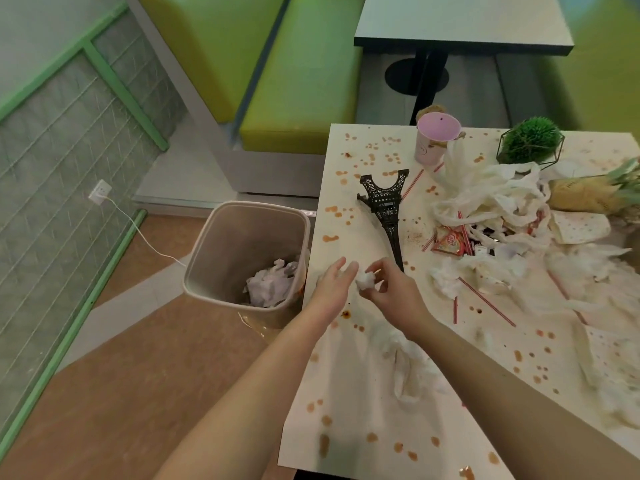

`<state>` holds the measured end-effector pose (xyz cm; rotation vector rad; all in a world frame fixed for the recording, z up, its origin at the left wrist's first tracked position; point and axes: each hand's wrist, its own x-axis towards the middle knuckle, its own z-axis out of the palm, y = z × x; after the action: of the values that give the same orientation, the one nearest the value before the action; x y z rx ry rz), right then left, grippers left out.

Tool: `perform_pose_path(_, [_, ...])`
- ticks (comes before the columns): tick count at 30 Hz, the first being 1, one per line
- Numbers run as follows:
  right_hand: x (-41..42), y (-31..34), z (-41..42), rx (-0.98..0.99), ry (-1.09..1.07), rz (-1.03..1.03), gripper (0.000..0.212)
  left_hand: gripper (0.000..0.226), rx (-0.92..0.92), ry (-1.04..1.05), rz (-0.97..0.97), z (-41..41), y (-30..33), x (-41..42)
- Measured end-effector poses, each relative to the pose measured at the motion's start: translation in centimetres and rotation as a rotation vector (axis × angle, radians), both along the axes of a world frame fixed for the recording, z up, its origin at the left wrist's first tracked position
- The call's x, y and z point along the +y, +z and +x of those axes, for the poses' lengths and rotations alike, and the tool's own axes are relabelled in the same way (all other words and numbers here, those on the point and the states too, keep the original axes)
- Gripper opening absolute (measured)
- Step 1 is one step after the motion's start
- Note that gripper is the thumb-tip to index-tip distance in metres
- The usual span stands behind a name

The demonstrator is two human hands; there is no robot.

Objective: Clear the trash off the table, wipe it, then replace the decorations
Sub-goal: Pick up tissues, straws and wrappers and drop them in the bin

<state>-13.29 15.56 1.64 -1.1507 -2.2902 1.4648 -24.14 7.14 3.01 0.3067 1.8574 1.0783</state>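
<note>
Beige plastic bin (242,251) beside the stained white table (349,386) holds crumpled paper. My left hand (334,282), fingers straight, touches the small white tissue wad (366,280) my right hand (394,292) pinches at the table's left edge. Black toppled Eiffel Tower model (386,207). Red snack wrapper (448,241), lettering illegible, half buried under tissue.

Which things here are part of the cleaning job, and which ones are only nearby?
Job:
- crumpled white tissue, pinched by right hand; left hand beside it
- beige plastic bin
- stained white table
- black Eiffel Tower model
- red striped straws

Nearby:
- green bench
- grey second table
- white wall socket
</note>
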Motion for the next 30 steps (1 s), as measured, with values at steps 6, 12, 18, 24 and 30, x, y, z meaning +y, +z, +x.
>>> perform_pose_path(6, [0.0,2.1,-0.5,0.065,-0.031,-0.005,0.015,0.045,-0.156,-0.015,0.094,0.1,1.3,0.3])
perform_pose_path(12, [-1.1,3.4,-1.7,0.065,-0.072,0.124,0.009,0.033,-0.103,-0.035,0.161,-0.2,2.4,-0.7])
perform_pose_path(18, [-3.5,5.0,-3.6,0.213,-0.075,0.078,0.017,0.033,0.074,0.018,0.091,-2.4,3.7,-2.7])
perform_pose_path(24, [-5.0,6.2,-4.9,0.163,-0.055,0.104,0.015,0.03,0.27,0.153,0.148,-6.0,5.9,-5.6])
perform_pose_path(30, [-6.1,5.4,-4.8,0.136,-0.104,0.062,0.004,0.026,0.543,0.156,-0.046,-9.4,4.9,-8.2])
